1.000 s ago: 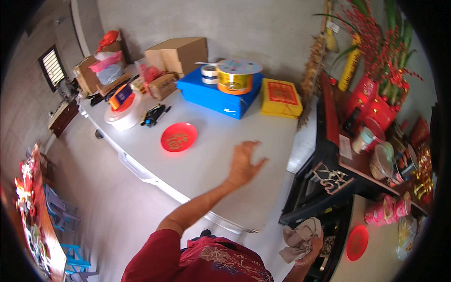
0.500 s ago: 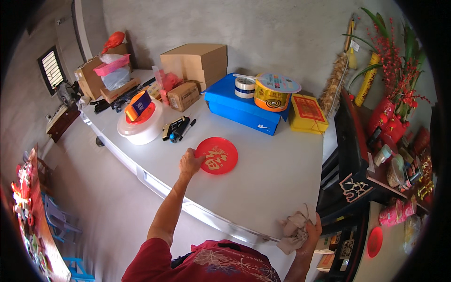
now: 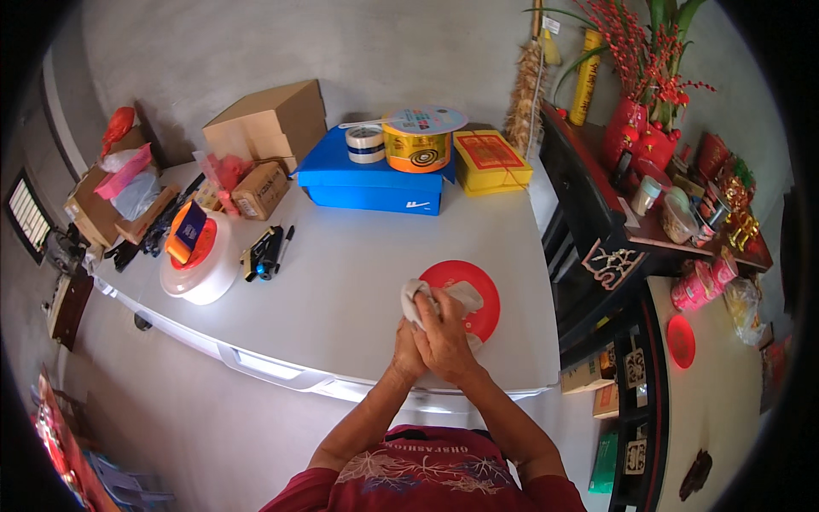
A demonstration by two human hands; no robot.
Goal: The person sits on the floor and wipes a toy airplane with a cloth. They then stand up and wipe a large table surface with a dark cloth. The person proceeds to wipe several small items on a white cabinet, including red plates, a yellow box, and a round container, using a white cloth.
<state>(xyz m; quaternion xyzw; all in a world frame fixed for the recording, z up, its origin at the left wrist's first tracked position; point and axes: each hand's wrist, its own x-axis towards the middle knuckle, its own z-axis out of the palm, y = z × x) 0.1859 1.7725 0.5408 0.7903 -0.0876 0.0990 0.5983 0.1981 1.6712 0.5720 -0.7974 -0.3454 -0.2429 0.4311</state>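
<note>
A round red plate (image 3: 487, 299) with gold decoration is at the near right part of the white table (image 3: 337, 320). My right hand (image 3: 445, 340) presses a pale crumpled cloth (image 3: 415, 305) at the plate's left side, its fingers bent over the fabric. Part of the cloth spreads across the plate's face and covers much of the gold pattern. Close against the right hand, my left hand (image 3: 407, 354) is at the plate's near left edge. Its fingers are mostly hidden by the right hand and the cloth, so its grip does not show.
Pens and dark tools (image 3: 266, 253) lie left of the plate, beside a white lidded tub (image 3: 205, 269). Behind stand a blue shoebox (image 3: 367, 192) carrying tape and a round tub, a yellow box (image 3: 495, 162) and cardboard boxes (image 3: 269, 124). A dark cabinet (image 3: 563, 145) borders the right side.
The plate has moved right along the table with my left hand. My right hand has brought the cloth from the right onto the plate, and both hands now meet. The view has shifted right.
</note>
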